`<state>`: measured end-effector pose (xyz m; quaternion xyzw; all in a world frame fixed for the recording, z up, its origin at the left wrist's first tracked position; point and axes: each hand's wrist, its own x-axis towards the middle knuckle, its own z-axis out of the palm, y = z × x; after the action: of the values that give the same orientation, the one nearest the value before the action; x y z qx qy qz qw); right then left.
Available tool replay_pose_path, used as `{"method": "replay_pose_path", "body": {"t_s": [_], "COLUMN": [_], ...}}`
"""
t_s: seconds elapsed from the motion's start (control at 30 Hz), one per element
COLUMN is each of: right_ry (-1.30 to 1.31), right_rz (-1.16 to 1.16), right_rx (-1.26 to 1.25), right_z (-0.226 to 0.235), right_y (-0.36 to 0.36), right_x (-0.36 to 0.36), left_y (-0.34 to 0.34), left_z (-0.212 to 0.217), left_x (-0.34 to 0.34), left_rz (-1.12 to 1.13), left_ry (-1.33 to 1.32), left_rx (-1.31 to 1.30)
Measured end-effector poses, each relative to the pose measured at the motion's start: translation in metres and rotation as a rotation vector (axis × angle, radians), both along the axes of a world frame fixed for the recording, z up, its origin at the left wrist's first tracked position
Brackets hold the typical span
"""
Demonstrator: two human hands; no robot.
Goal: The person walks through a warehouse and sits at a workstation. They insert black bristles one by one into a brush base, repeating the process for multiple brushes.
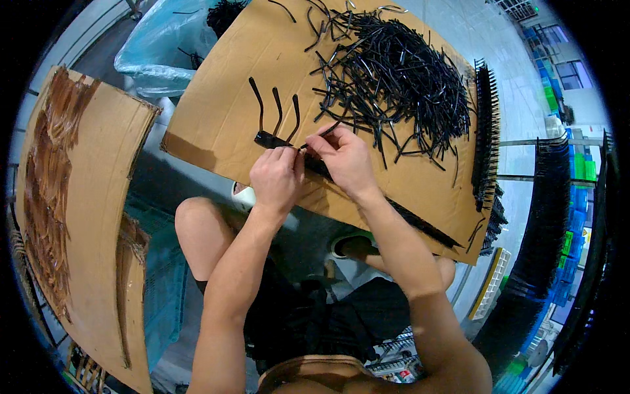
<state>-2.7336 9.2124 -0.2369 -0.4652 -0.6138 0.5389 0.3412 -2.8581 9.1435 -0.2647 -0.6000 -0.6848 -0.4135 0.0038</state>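
A long black bar (pixel 420 222) lies slantwise along the near edge of the cardboard sheet (pixel 230 118). Three black eyeglass temples (pixel 277 108) stand up from its left end, their curved tips pointing away from me. My left hand (pixel 279 176) is closed around the bar just right of them. Thumb and fingers of my right hand (pixel 344 161) pinch another black temple (pixel 331 129), its lower end close to the bar beside my left fingertips. Whether that end touches the bar is hidden by my fingers. Beyond my hands lies a big tangled heap of loose black temples (pixel 400 85).
At the cardboard's right edge lies a bar (pixel 485 131) densely filled with temples. Farther right hang more long filled rows (pixel 535 230). A blue plastic bag (pixel 161 56) stands at the far left, above a second, brown-stained cardboard piece (pixel 98 197). My knees are below the near edge.
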Motion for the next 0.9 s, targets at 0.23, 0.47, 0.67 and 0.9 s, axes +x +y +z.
{"method": "replay_pose_path", "body": {"t_s": [0.23,0.47,0.67,0.9], "right_ry": [-0.131,-0.177,-0.132,-0.234], "right_rz": [0.014,0.085,0.026,0.010], "right_rx": [0.126,0.401,0.305,0.287], "right_z": [0.017,0.014,0.014,0.011], "right_y": [-0.005,-0.006,-0.009,-0.013], "right_x": [-0.007,-0.005,-0.008,-0.013], "left_y": [-0.004,-0.003,-0.002,-0.005], "left_z": [-0.001,-0.003,-0.003,-0.008], "left_x": [-0.001,-0.001,0.002,-0.002], "left_rz": [-0.012,-0.036,-0.030,-0.021], "left_ry": [-0.017,-0.032,-0.002,0.038], "left_rx": [-0.038,-0.015,-0.011,0.052]}}
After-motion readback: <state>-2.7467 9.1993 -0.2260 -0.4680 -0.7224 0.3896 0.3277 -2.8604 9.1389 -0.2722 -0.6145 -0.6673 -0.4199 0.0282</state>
